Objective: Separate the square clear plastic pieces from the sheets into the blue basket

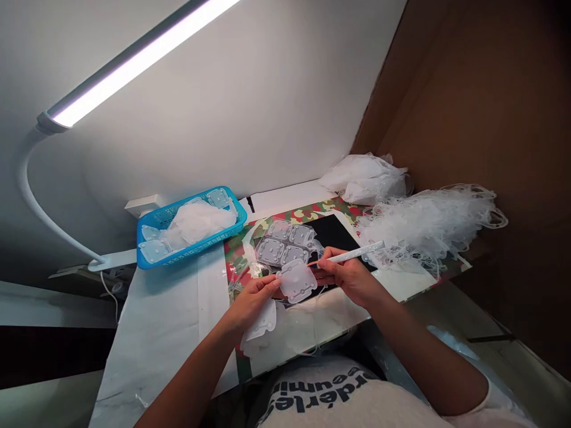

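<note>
My left hand point(255, 300) pinches the left edge of a translucent, frosted plastic piece point(298, 282) with rounded, notched edges. In my right hand point(352, 278) is a slim white pen-like tool point(357, 252), its thin orange tip at the upper right edge of that piece. The right fingers are also close to the piece's right side, and I cannot tell whether they grip it. Behind it lies a clear sheet of several joined pieces point(283, 244), partly on a black mat point(336, 233). More loose frosted pieces point(263, 321) lie below my left hand.
A blue basket point(191, 254) with similar pieces stands at the back left. At the right are a heap of thin clear plastic frames point(432, 223) and a white plastic bundle point(368, 178). A lit lamp point(147, 62) hangs above. A brown panel point(482, 119) borders the right side.
</note>
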The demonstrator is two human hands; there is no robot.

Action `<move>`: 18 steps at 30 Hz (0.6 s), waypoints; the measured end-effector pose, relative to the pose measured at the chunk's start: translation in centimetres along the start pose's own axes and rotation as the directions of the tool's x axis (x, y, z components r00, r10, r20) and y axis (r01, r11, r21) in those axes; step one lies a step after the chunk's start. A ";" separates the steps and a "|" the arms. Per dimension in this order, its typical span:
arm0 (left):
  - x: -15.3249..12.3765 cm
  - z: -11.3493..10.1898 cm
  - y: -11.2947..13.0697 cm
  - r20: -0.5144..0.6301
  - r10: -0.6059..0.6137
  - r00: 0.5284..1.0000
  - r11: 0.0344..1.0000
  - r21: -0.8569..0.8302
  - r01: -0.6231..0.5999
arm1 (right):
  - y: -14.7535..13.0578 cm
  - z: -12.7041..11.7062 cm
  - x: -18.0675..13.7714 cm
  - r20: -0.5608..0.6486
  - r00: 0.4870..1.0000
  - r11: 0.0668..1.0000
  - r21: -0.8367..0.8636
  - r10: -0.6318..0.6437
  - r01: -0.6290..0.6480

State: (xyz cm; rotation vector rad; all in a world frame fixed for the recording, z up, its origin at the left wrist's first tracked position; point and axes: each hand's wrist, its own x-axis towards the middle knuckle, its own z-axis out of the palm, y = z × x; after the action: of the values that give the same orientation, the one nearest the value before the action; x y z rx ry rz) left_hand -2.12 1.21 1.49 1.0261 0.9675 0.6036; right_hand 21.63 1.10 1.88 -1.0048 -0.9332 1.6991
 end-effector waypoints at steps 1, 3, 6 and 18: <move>0.1 0.0 0.0 0.003 -0.003 1.000 1.000 -0.006 0.003 | 0.0 0.0 0.0 -0.005 1.000 1.000 -0.003 0.002 -0.002; 0.2 0.0 -0.2 0.019 0.005 1.000 1.000 -0.019 -0.005 | 0.1 -0.1 0.0 -0.008 1.000 1.000 -0.008 -0.002 0.002; 0.2 0.3 -0.3 0.052 0.025 0.998 0.999 -0.023 -0.024 | 0.4 -0.3 0.2 -0.003 1.000 0.999 -0.038 -0.012 0.012; 0.6 -11.0 11.7 -0.366 0.663 0.652 0.387 0.914 0.119 | 2.1 -5.9 3.1 -0.165 0.839 0.472 -0.874 -0.518 0.120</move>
State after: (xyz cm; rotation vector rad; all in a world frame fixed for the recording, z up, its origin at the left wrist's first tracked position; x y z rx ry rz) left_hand -11.43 11.31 9.84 2.0921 1.9540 0.8382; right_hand 25.64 4.31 -2.90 -1.5964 -1.5855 0.5563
